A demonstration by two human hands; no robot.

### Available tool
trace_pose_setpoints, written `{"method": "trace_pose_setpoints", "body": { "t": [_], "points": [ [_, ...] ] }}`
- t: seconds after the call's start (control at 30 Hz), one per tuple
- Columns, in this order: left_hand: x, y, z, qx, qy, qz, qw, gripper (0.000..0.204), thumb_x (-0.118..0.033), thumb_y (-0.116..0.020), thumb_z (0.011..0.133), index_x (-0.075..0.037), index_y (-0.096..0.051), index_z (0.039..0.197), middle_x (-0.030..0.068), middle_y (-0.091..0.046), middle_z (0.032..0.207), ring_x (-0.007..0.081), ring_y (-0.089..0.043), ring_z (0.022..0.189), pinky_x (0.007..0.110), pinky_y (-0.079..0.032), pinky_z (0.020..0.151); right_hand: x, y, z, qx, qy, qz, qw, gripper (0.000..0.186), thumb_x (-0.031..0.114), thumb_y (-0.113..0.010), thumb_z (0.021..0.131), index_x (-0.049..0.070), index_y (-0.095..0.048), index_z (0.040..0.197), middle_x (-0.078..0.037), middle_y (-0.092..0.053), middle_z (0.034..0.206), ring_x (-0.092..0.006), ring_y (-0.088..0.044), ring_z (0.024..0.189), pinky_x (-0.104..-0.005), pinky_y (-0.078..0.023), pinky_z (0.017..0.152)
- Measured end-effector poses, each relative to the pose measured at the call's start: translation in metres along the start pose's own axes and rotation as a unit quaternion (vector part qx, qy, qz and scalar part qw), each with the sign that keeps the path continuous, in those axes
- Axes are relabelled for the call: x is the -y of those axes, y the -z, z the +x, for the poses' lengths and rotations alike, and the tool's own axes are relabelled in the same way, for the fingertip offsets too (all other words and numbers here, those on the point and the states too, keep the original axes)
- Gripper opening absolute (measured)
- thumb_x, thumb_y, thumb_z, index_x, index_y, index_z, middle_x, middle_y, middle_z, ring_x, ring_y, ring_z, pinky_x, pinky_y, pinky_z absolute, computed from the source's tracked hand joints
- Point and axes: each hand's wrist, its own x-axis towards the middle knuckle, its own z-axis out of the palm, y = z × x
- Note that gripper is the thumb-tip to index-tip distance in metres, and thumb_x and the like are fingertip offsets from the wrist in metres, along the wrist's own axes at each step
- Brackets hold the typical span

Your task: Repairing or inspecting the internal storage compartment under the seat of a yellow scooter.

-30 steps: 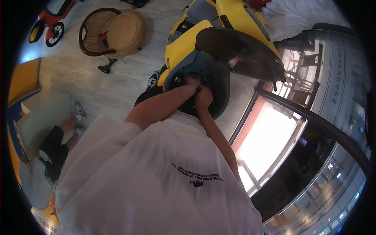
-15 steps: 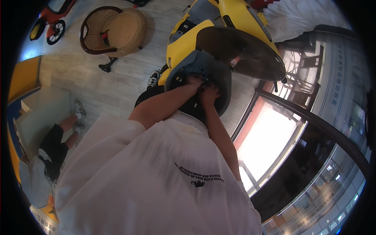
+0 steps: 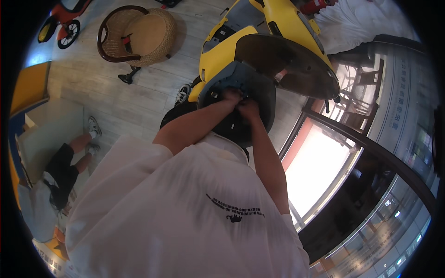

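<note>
The yellow scooter body [image 3: 215, 58] stands at the top centre, with a large dark oval panel [image 3: 299, 69] angled out to its right. Below that is a dark grey moulded housing [image 3: 259, 85] with small fittings inside, directly in front of my body. My left hand [image 3: 230, 96] reaches into its recess with curled fingers, partly hidden. My right hand [image 3: 249, 109] is just right of it and slightly lower, fingers bent in toward the same spot. Both are closed at the fittings; whatever they grip is too small and shadowed to name.
A wicker chair [image 3: 148, 37] and an orange balance bike [image 3: 62, 25] stand on the wooden floor [image 3: 92, 81]. A person [image 3: 60, 176] sits at the left beside a pale box [image 3: 48, 129]. White cloth [image 3: 357, 18] and a red cylinder [image 3: 315, 5] are at the upper right, above a bright window [image 3: 320, 171].
My right hand has moved up and right from where it was a second ago; its fingers spread briefly and are bent again. My left hand has shifted only slightly.
</note>
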Motion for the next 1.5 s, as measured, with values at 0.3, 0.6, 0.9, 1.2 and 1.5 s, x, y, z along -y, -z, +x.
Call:
{"method": "trace_pose_setpoints", "body": {
  "t": [0.3,0.6,0.9,1.2,1.5],
  "points": [
    [-0.024,-0.005,-0.014,-0.043,-0.032,0.218,0.974,0.021,-0.024,-0.055,0.075,-0.006,-0.062,0.082,0.0108,-0.063,0.078,0.0222,-0.061,0.072,0.033,-0.048,0.066,0.027,0.015,-0.012,-0.083,-0.003,-0.102,0.991,0.02,0.026,-0.058,0.061,0.007,-0.063,0.066,-0.017,-0.058,0.071,-0.0316,-0.058,0.07,-0.0407,-0.046,0.063],
    [-0.025,0.0,-0.004,-0.034,-0.028,0.286,0.957,0.021,-0.022,-0.059,0.074,-0.007,-0.061,0.088,0.0112,-0.06,0.091,0.0231,-0.059,0.082,0.033,-0.044,0.076,0.049,0.008,-0.041,-0.238,0.01,0.0,0.971,0.022,0.023,-0.06,0.067,0.002,-0.061,0.072,-0.017,-0.058,0.079,-0.0327,-0.056,0.078,-0.0408,-0.044,0.072],
    [-0.032,0.008,0.0,0.138,-0.078,0.361,0.919,0.013,-0.012,-0.047,0.078,-0.005,-0.058,0.074,0.0084,-0.059,0.073,0.0188,-0.056,0.066,0.032,-0.043,0.061,0.011,-0.008,-0.034,-0.176,0.047,0.119,0.976,0.023,0.026,-0.062,0.069,0.005,-0.065,0.078,-0.013,-0.058,0.097,-0.0289,-0.055,0.091,-0.0337,-0.042,0.081],
    [-0.043,0.003,-0.007,0.091,-0.05,0.231,0.967,0.015,-0.013,-0.049,0.077,-0.004,-0.059,0.069,0.0081,-0.059,0.071,0.0176,-0.056,0.064,0.032,-0.043,0.06,0.046,0.008,-0.031,-0.214,-0.028,-0.053,0.975,0.019,0.023,-0.06,0.066,0.008,-0.063,0.077,-0.01,-0.056,0.094,-0.0269,-0.05,0.093,-0.0381,-0.039,0.078],
    [0.0,-0.003,0.022,0.079,-0.016,0.188,0.979,0.02,-0.023,-0.051,0.075,-0.006,-0.061,0.08,0.0098,-0.06,0.081,0.0183,-0.058,0.076,0.03,-0.045,0.068,0.053,0.005,-0.052,-0.27,-0.004,-0.043,0.962,0.019,0.024,-0.058,0.07,0.014,-0.062,0.086,-0.008,-0.053,0.102,-0.0284,-0.044,0.101,-0.0439,-0.033,0.084]
  ]
}}
